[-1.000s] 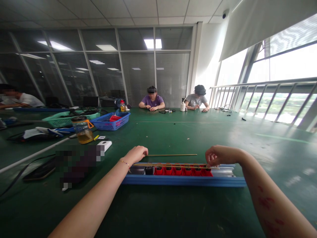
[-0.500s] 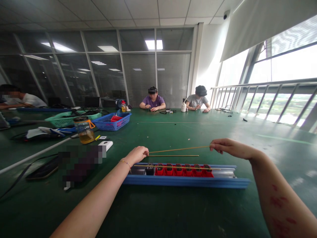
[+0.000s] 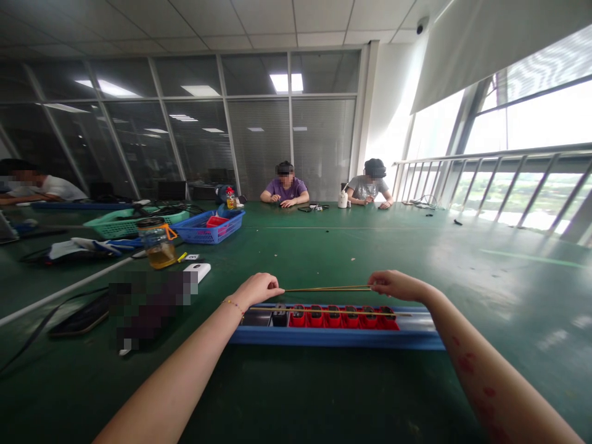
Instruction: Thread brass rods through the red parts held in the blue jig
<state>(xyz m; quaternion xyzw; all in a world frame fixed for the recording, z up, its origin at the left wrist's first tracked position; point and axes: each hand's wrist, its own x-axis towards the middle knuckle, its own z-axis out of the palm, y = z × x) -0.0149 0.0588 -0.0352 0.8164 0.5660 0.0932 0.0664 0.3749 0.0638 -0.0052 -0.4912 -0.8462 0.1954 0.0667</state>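
Two thin yellowish rods (image 3: pixel 326 288) run between my hands, almost side by side, just beyond a blue tray. My left hand (image 3: pixel 259 288) has its fingertips pinched at their left ends. At the right ends, the fingers of my right hand (image 3: pixel 388 284) are closed too; whether it grips one rod or both is hard to tell. Nearer to me is the long blue tray (image 3: pixel 342 340) with a silvery inside. Several red bins (image 3: pixel 333 319) with black pieces stand in it in a row, beside one black block (image 3: pixel 280 316). Another thin rod (image 3: pixel 402 315) lies lengthwise over them.
To the left are a jar of amber liquid (image 3: pixel 161 250), a blue basket (image 3: pixel 210 228), a green basket (image 3: pixel 111 227), a white-ended device (image 3: pixel 198 269) and a dark strapped item (image 3: pixel 78 314). Two people sit across the green table (image 3: pixel 300 394); another is far left.
My right hand has moved left and slightly down, bringing the raised rod almost level with the one lying beyond the tray. My left hand has shifted only slightly.
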